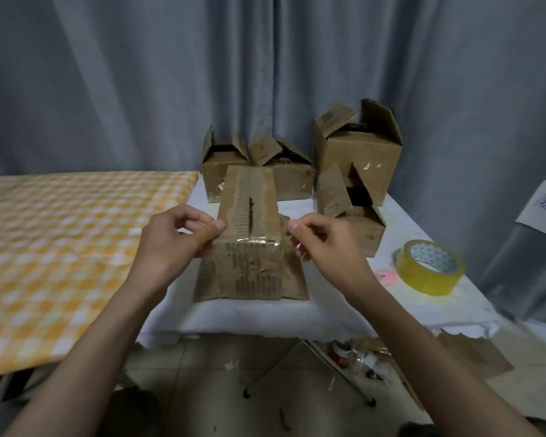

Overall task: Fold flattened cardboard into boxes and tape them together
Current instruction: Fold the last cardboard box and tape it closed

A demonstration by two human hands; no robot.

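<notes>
A worn brown cardboard box [249,247] stands on the white-covered table [265,316], its closed flaps facing up and toward me with a dark seam down the middle. A strip of clear tape [256,240] lies across its near top edge. My left hand [177,238] pinches the tape's left end against the box's left corner. My right hand [322,241] pinches the right end at the right corner. A yellow tape roll [431,266] lies on the table to the right.
Several folded boxes with open flaps [356,152] stand at the back of the table against a grey curtain. A yellow checked cloth [60,247] covers the surface on the left. Cardboard scraps and litter lie on the floor under the folding table legs [309,370].
</notes>
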